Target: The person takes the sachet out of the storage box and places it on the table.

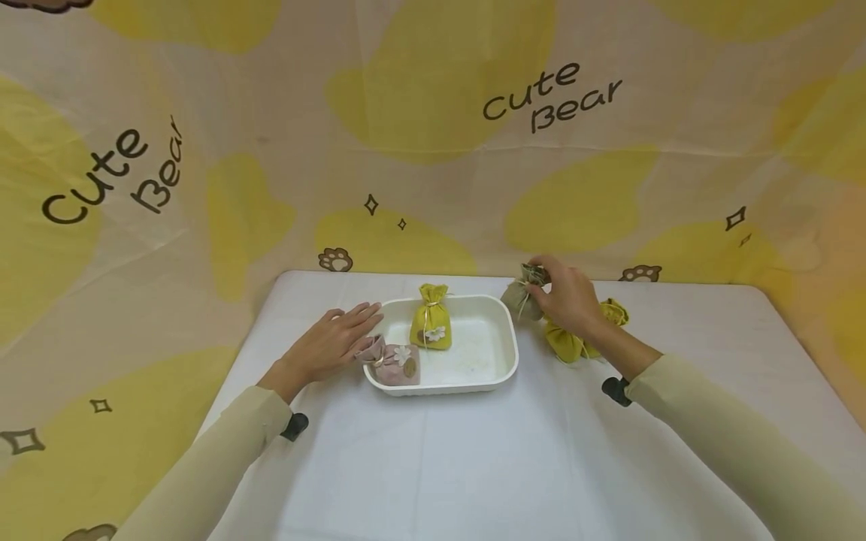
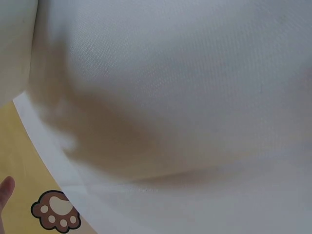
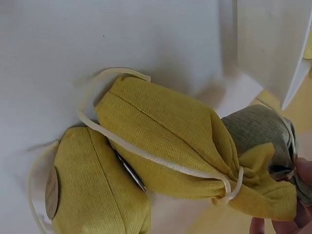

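Note:
My right hand (image 1: 567, 299) pinches the gathered neck of a grey-green drawstring pouch (image 1: 518, 300), close by the right end of a white tray (image 1: 440, 390). Beneath that hand lie two yellow drawstring pouches (image 3: 161, 131), partly hidden by it in the head view. At the tray's left end my left hand (image 1: 331, 342) has its fingers stretched out over the rim. Beside those fingers, a pink pouch (image 1: 391, 374) with a white flower lies in the tray's near left corner, its neck over the rim. Another yellow pouch (image 1: 421, 319), also flowered, leans at the tray's back.
White cloth (image 1: 473, 466) covers the table. Behind and to the left hangs a yellow and beige printed curtain (image 1: 433, 188), close along the table's back edge. In the left wrist view, mostly white cloth shows, with one fingertip (image 2: 7, 189) at the lower left.

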`<state>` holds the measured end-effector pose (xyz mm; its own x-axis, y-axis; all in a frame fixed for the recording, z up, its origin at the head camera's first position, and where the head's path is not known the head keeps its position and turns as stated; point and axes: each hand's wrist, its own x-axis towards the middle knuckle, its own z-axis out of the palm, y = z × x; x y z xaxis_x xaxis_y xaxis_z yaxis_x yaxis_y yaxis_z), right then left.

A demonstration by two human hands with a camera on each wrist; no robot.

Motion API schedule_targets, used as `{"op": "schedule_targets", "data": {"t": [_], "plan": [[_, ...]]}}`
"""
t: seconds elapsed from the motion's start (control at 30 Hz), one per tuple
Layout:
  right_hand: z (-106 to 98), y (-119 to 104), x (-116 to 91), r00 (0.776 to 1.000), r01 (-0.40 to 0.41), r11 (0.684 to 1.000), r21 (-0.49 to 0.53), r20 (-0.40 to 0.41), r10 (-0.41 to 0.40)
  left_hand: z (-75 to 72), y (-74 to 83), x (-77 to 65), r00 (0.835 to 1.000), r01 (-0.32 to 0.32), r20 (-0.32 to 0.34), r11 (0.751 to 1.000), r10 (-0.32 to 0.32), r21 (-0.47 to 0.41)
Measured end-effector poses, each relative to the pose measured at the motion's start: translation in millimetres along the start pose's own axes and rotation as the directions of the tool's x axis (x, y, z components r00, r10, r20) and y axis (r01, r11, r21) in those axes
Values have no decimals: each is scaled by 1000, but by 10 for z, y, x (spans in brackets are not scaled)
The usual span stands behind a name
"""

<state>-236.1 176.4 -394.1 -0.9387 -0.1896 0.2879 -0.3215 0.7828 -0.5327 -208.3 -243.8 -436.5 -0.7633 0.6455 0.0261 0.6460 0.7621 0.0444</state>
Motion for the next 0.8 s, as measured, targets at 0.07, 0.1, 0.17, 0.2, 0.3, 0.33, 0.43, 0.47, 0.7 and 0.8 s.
{"op": "schedule_targets", "data": {"t": [0.07,0.1,0.17,0.2,0.3,0.33,0.43,0.47,0.7,0.8], "plan": [[15,1,-3,1000,-2,1000,-1,18,2,-2,3,2,1000,-3,-2,1000,3,3],[23,5,-5,1000,-4,1000,-5,27,4,-2,4,2,1000,-4,-3,1000,4,4],[37,14,-9,999,-4,1000,-24,46,5,-3,8,2,1000,-5,-4,1000,5,4],[44,23,-12,998,-2,999,-39,56,5,-4,9,1,1000,-6,-4,1000,6,4],[66,54,-24,997,-1,997,-83,81,8,-4,13,2,1000,-8,-5,1000,8,6],[72,65,-28,996,-2,996,-91,88,10,-5,14,3,1000,-7,-4,1000,7,6],[85,96,-37,995,3,995,-101,100,7,-6,15,5,1000,-9,-5,1000,9,13],[87,103,-39,995,4,995,-101,103,7,-7,16,5,1000,-10,-4,1000,10,14],[73,114,-37,993,33,996,-84,115,-23,-6,16,3,1000,-8,-2,1000,8,16],[48,100,-11,993,45,996,-71,110,-37,-4,13,8,1000,-10,-5,1000,10,22]]}}
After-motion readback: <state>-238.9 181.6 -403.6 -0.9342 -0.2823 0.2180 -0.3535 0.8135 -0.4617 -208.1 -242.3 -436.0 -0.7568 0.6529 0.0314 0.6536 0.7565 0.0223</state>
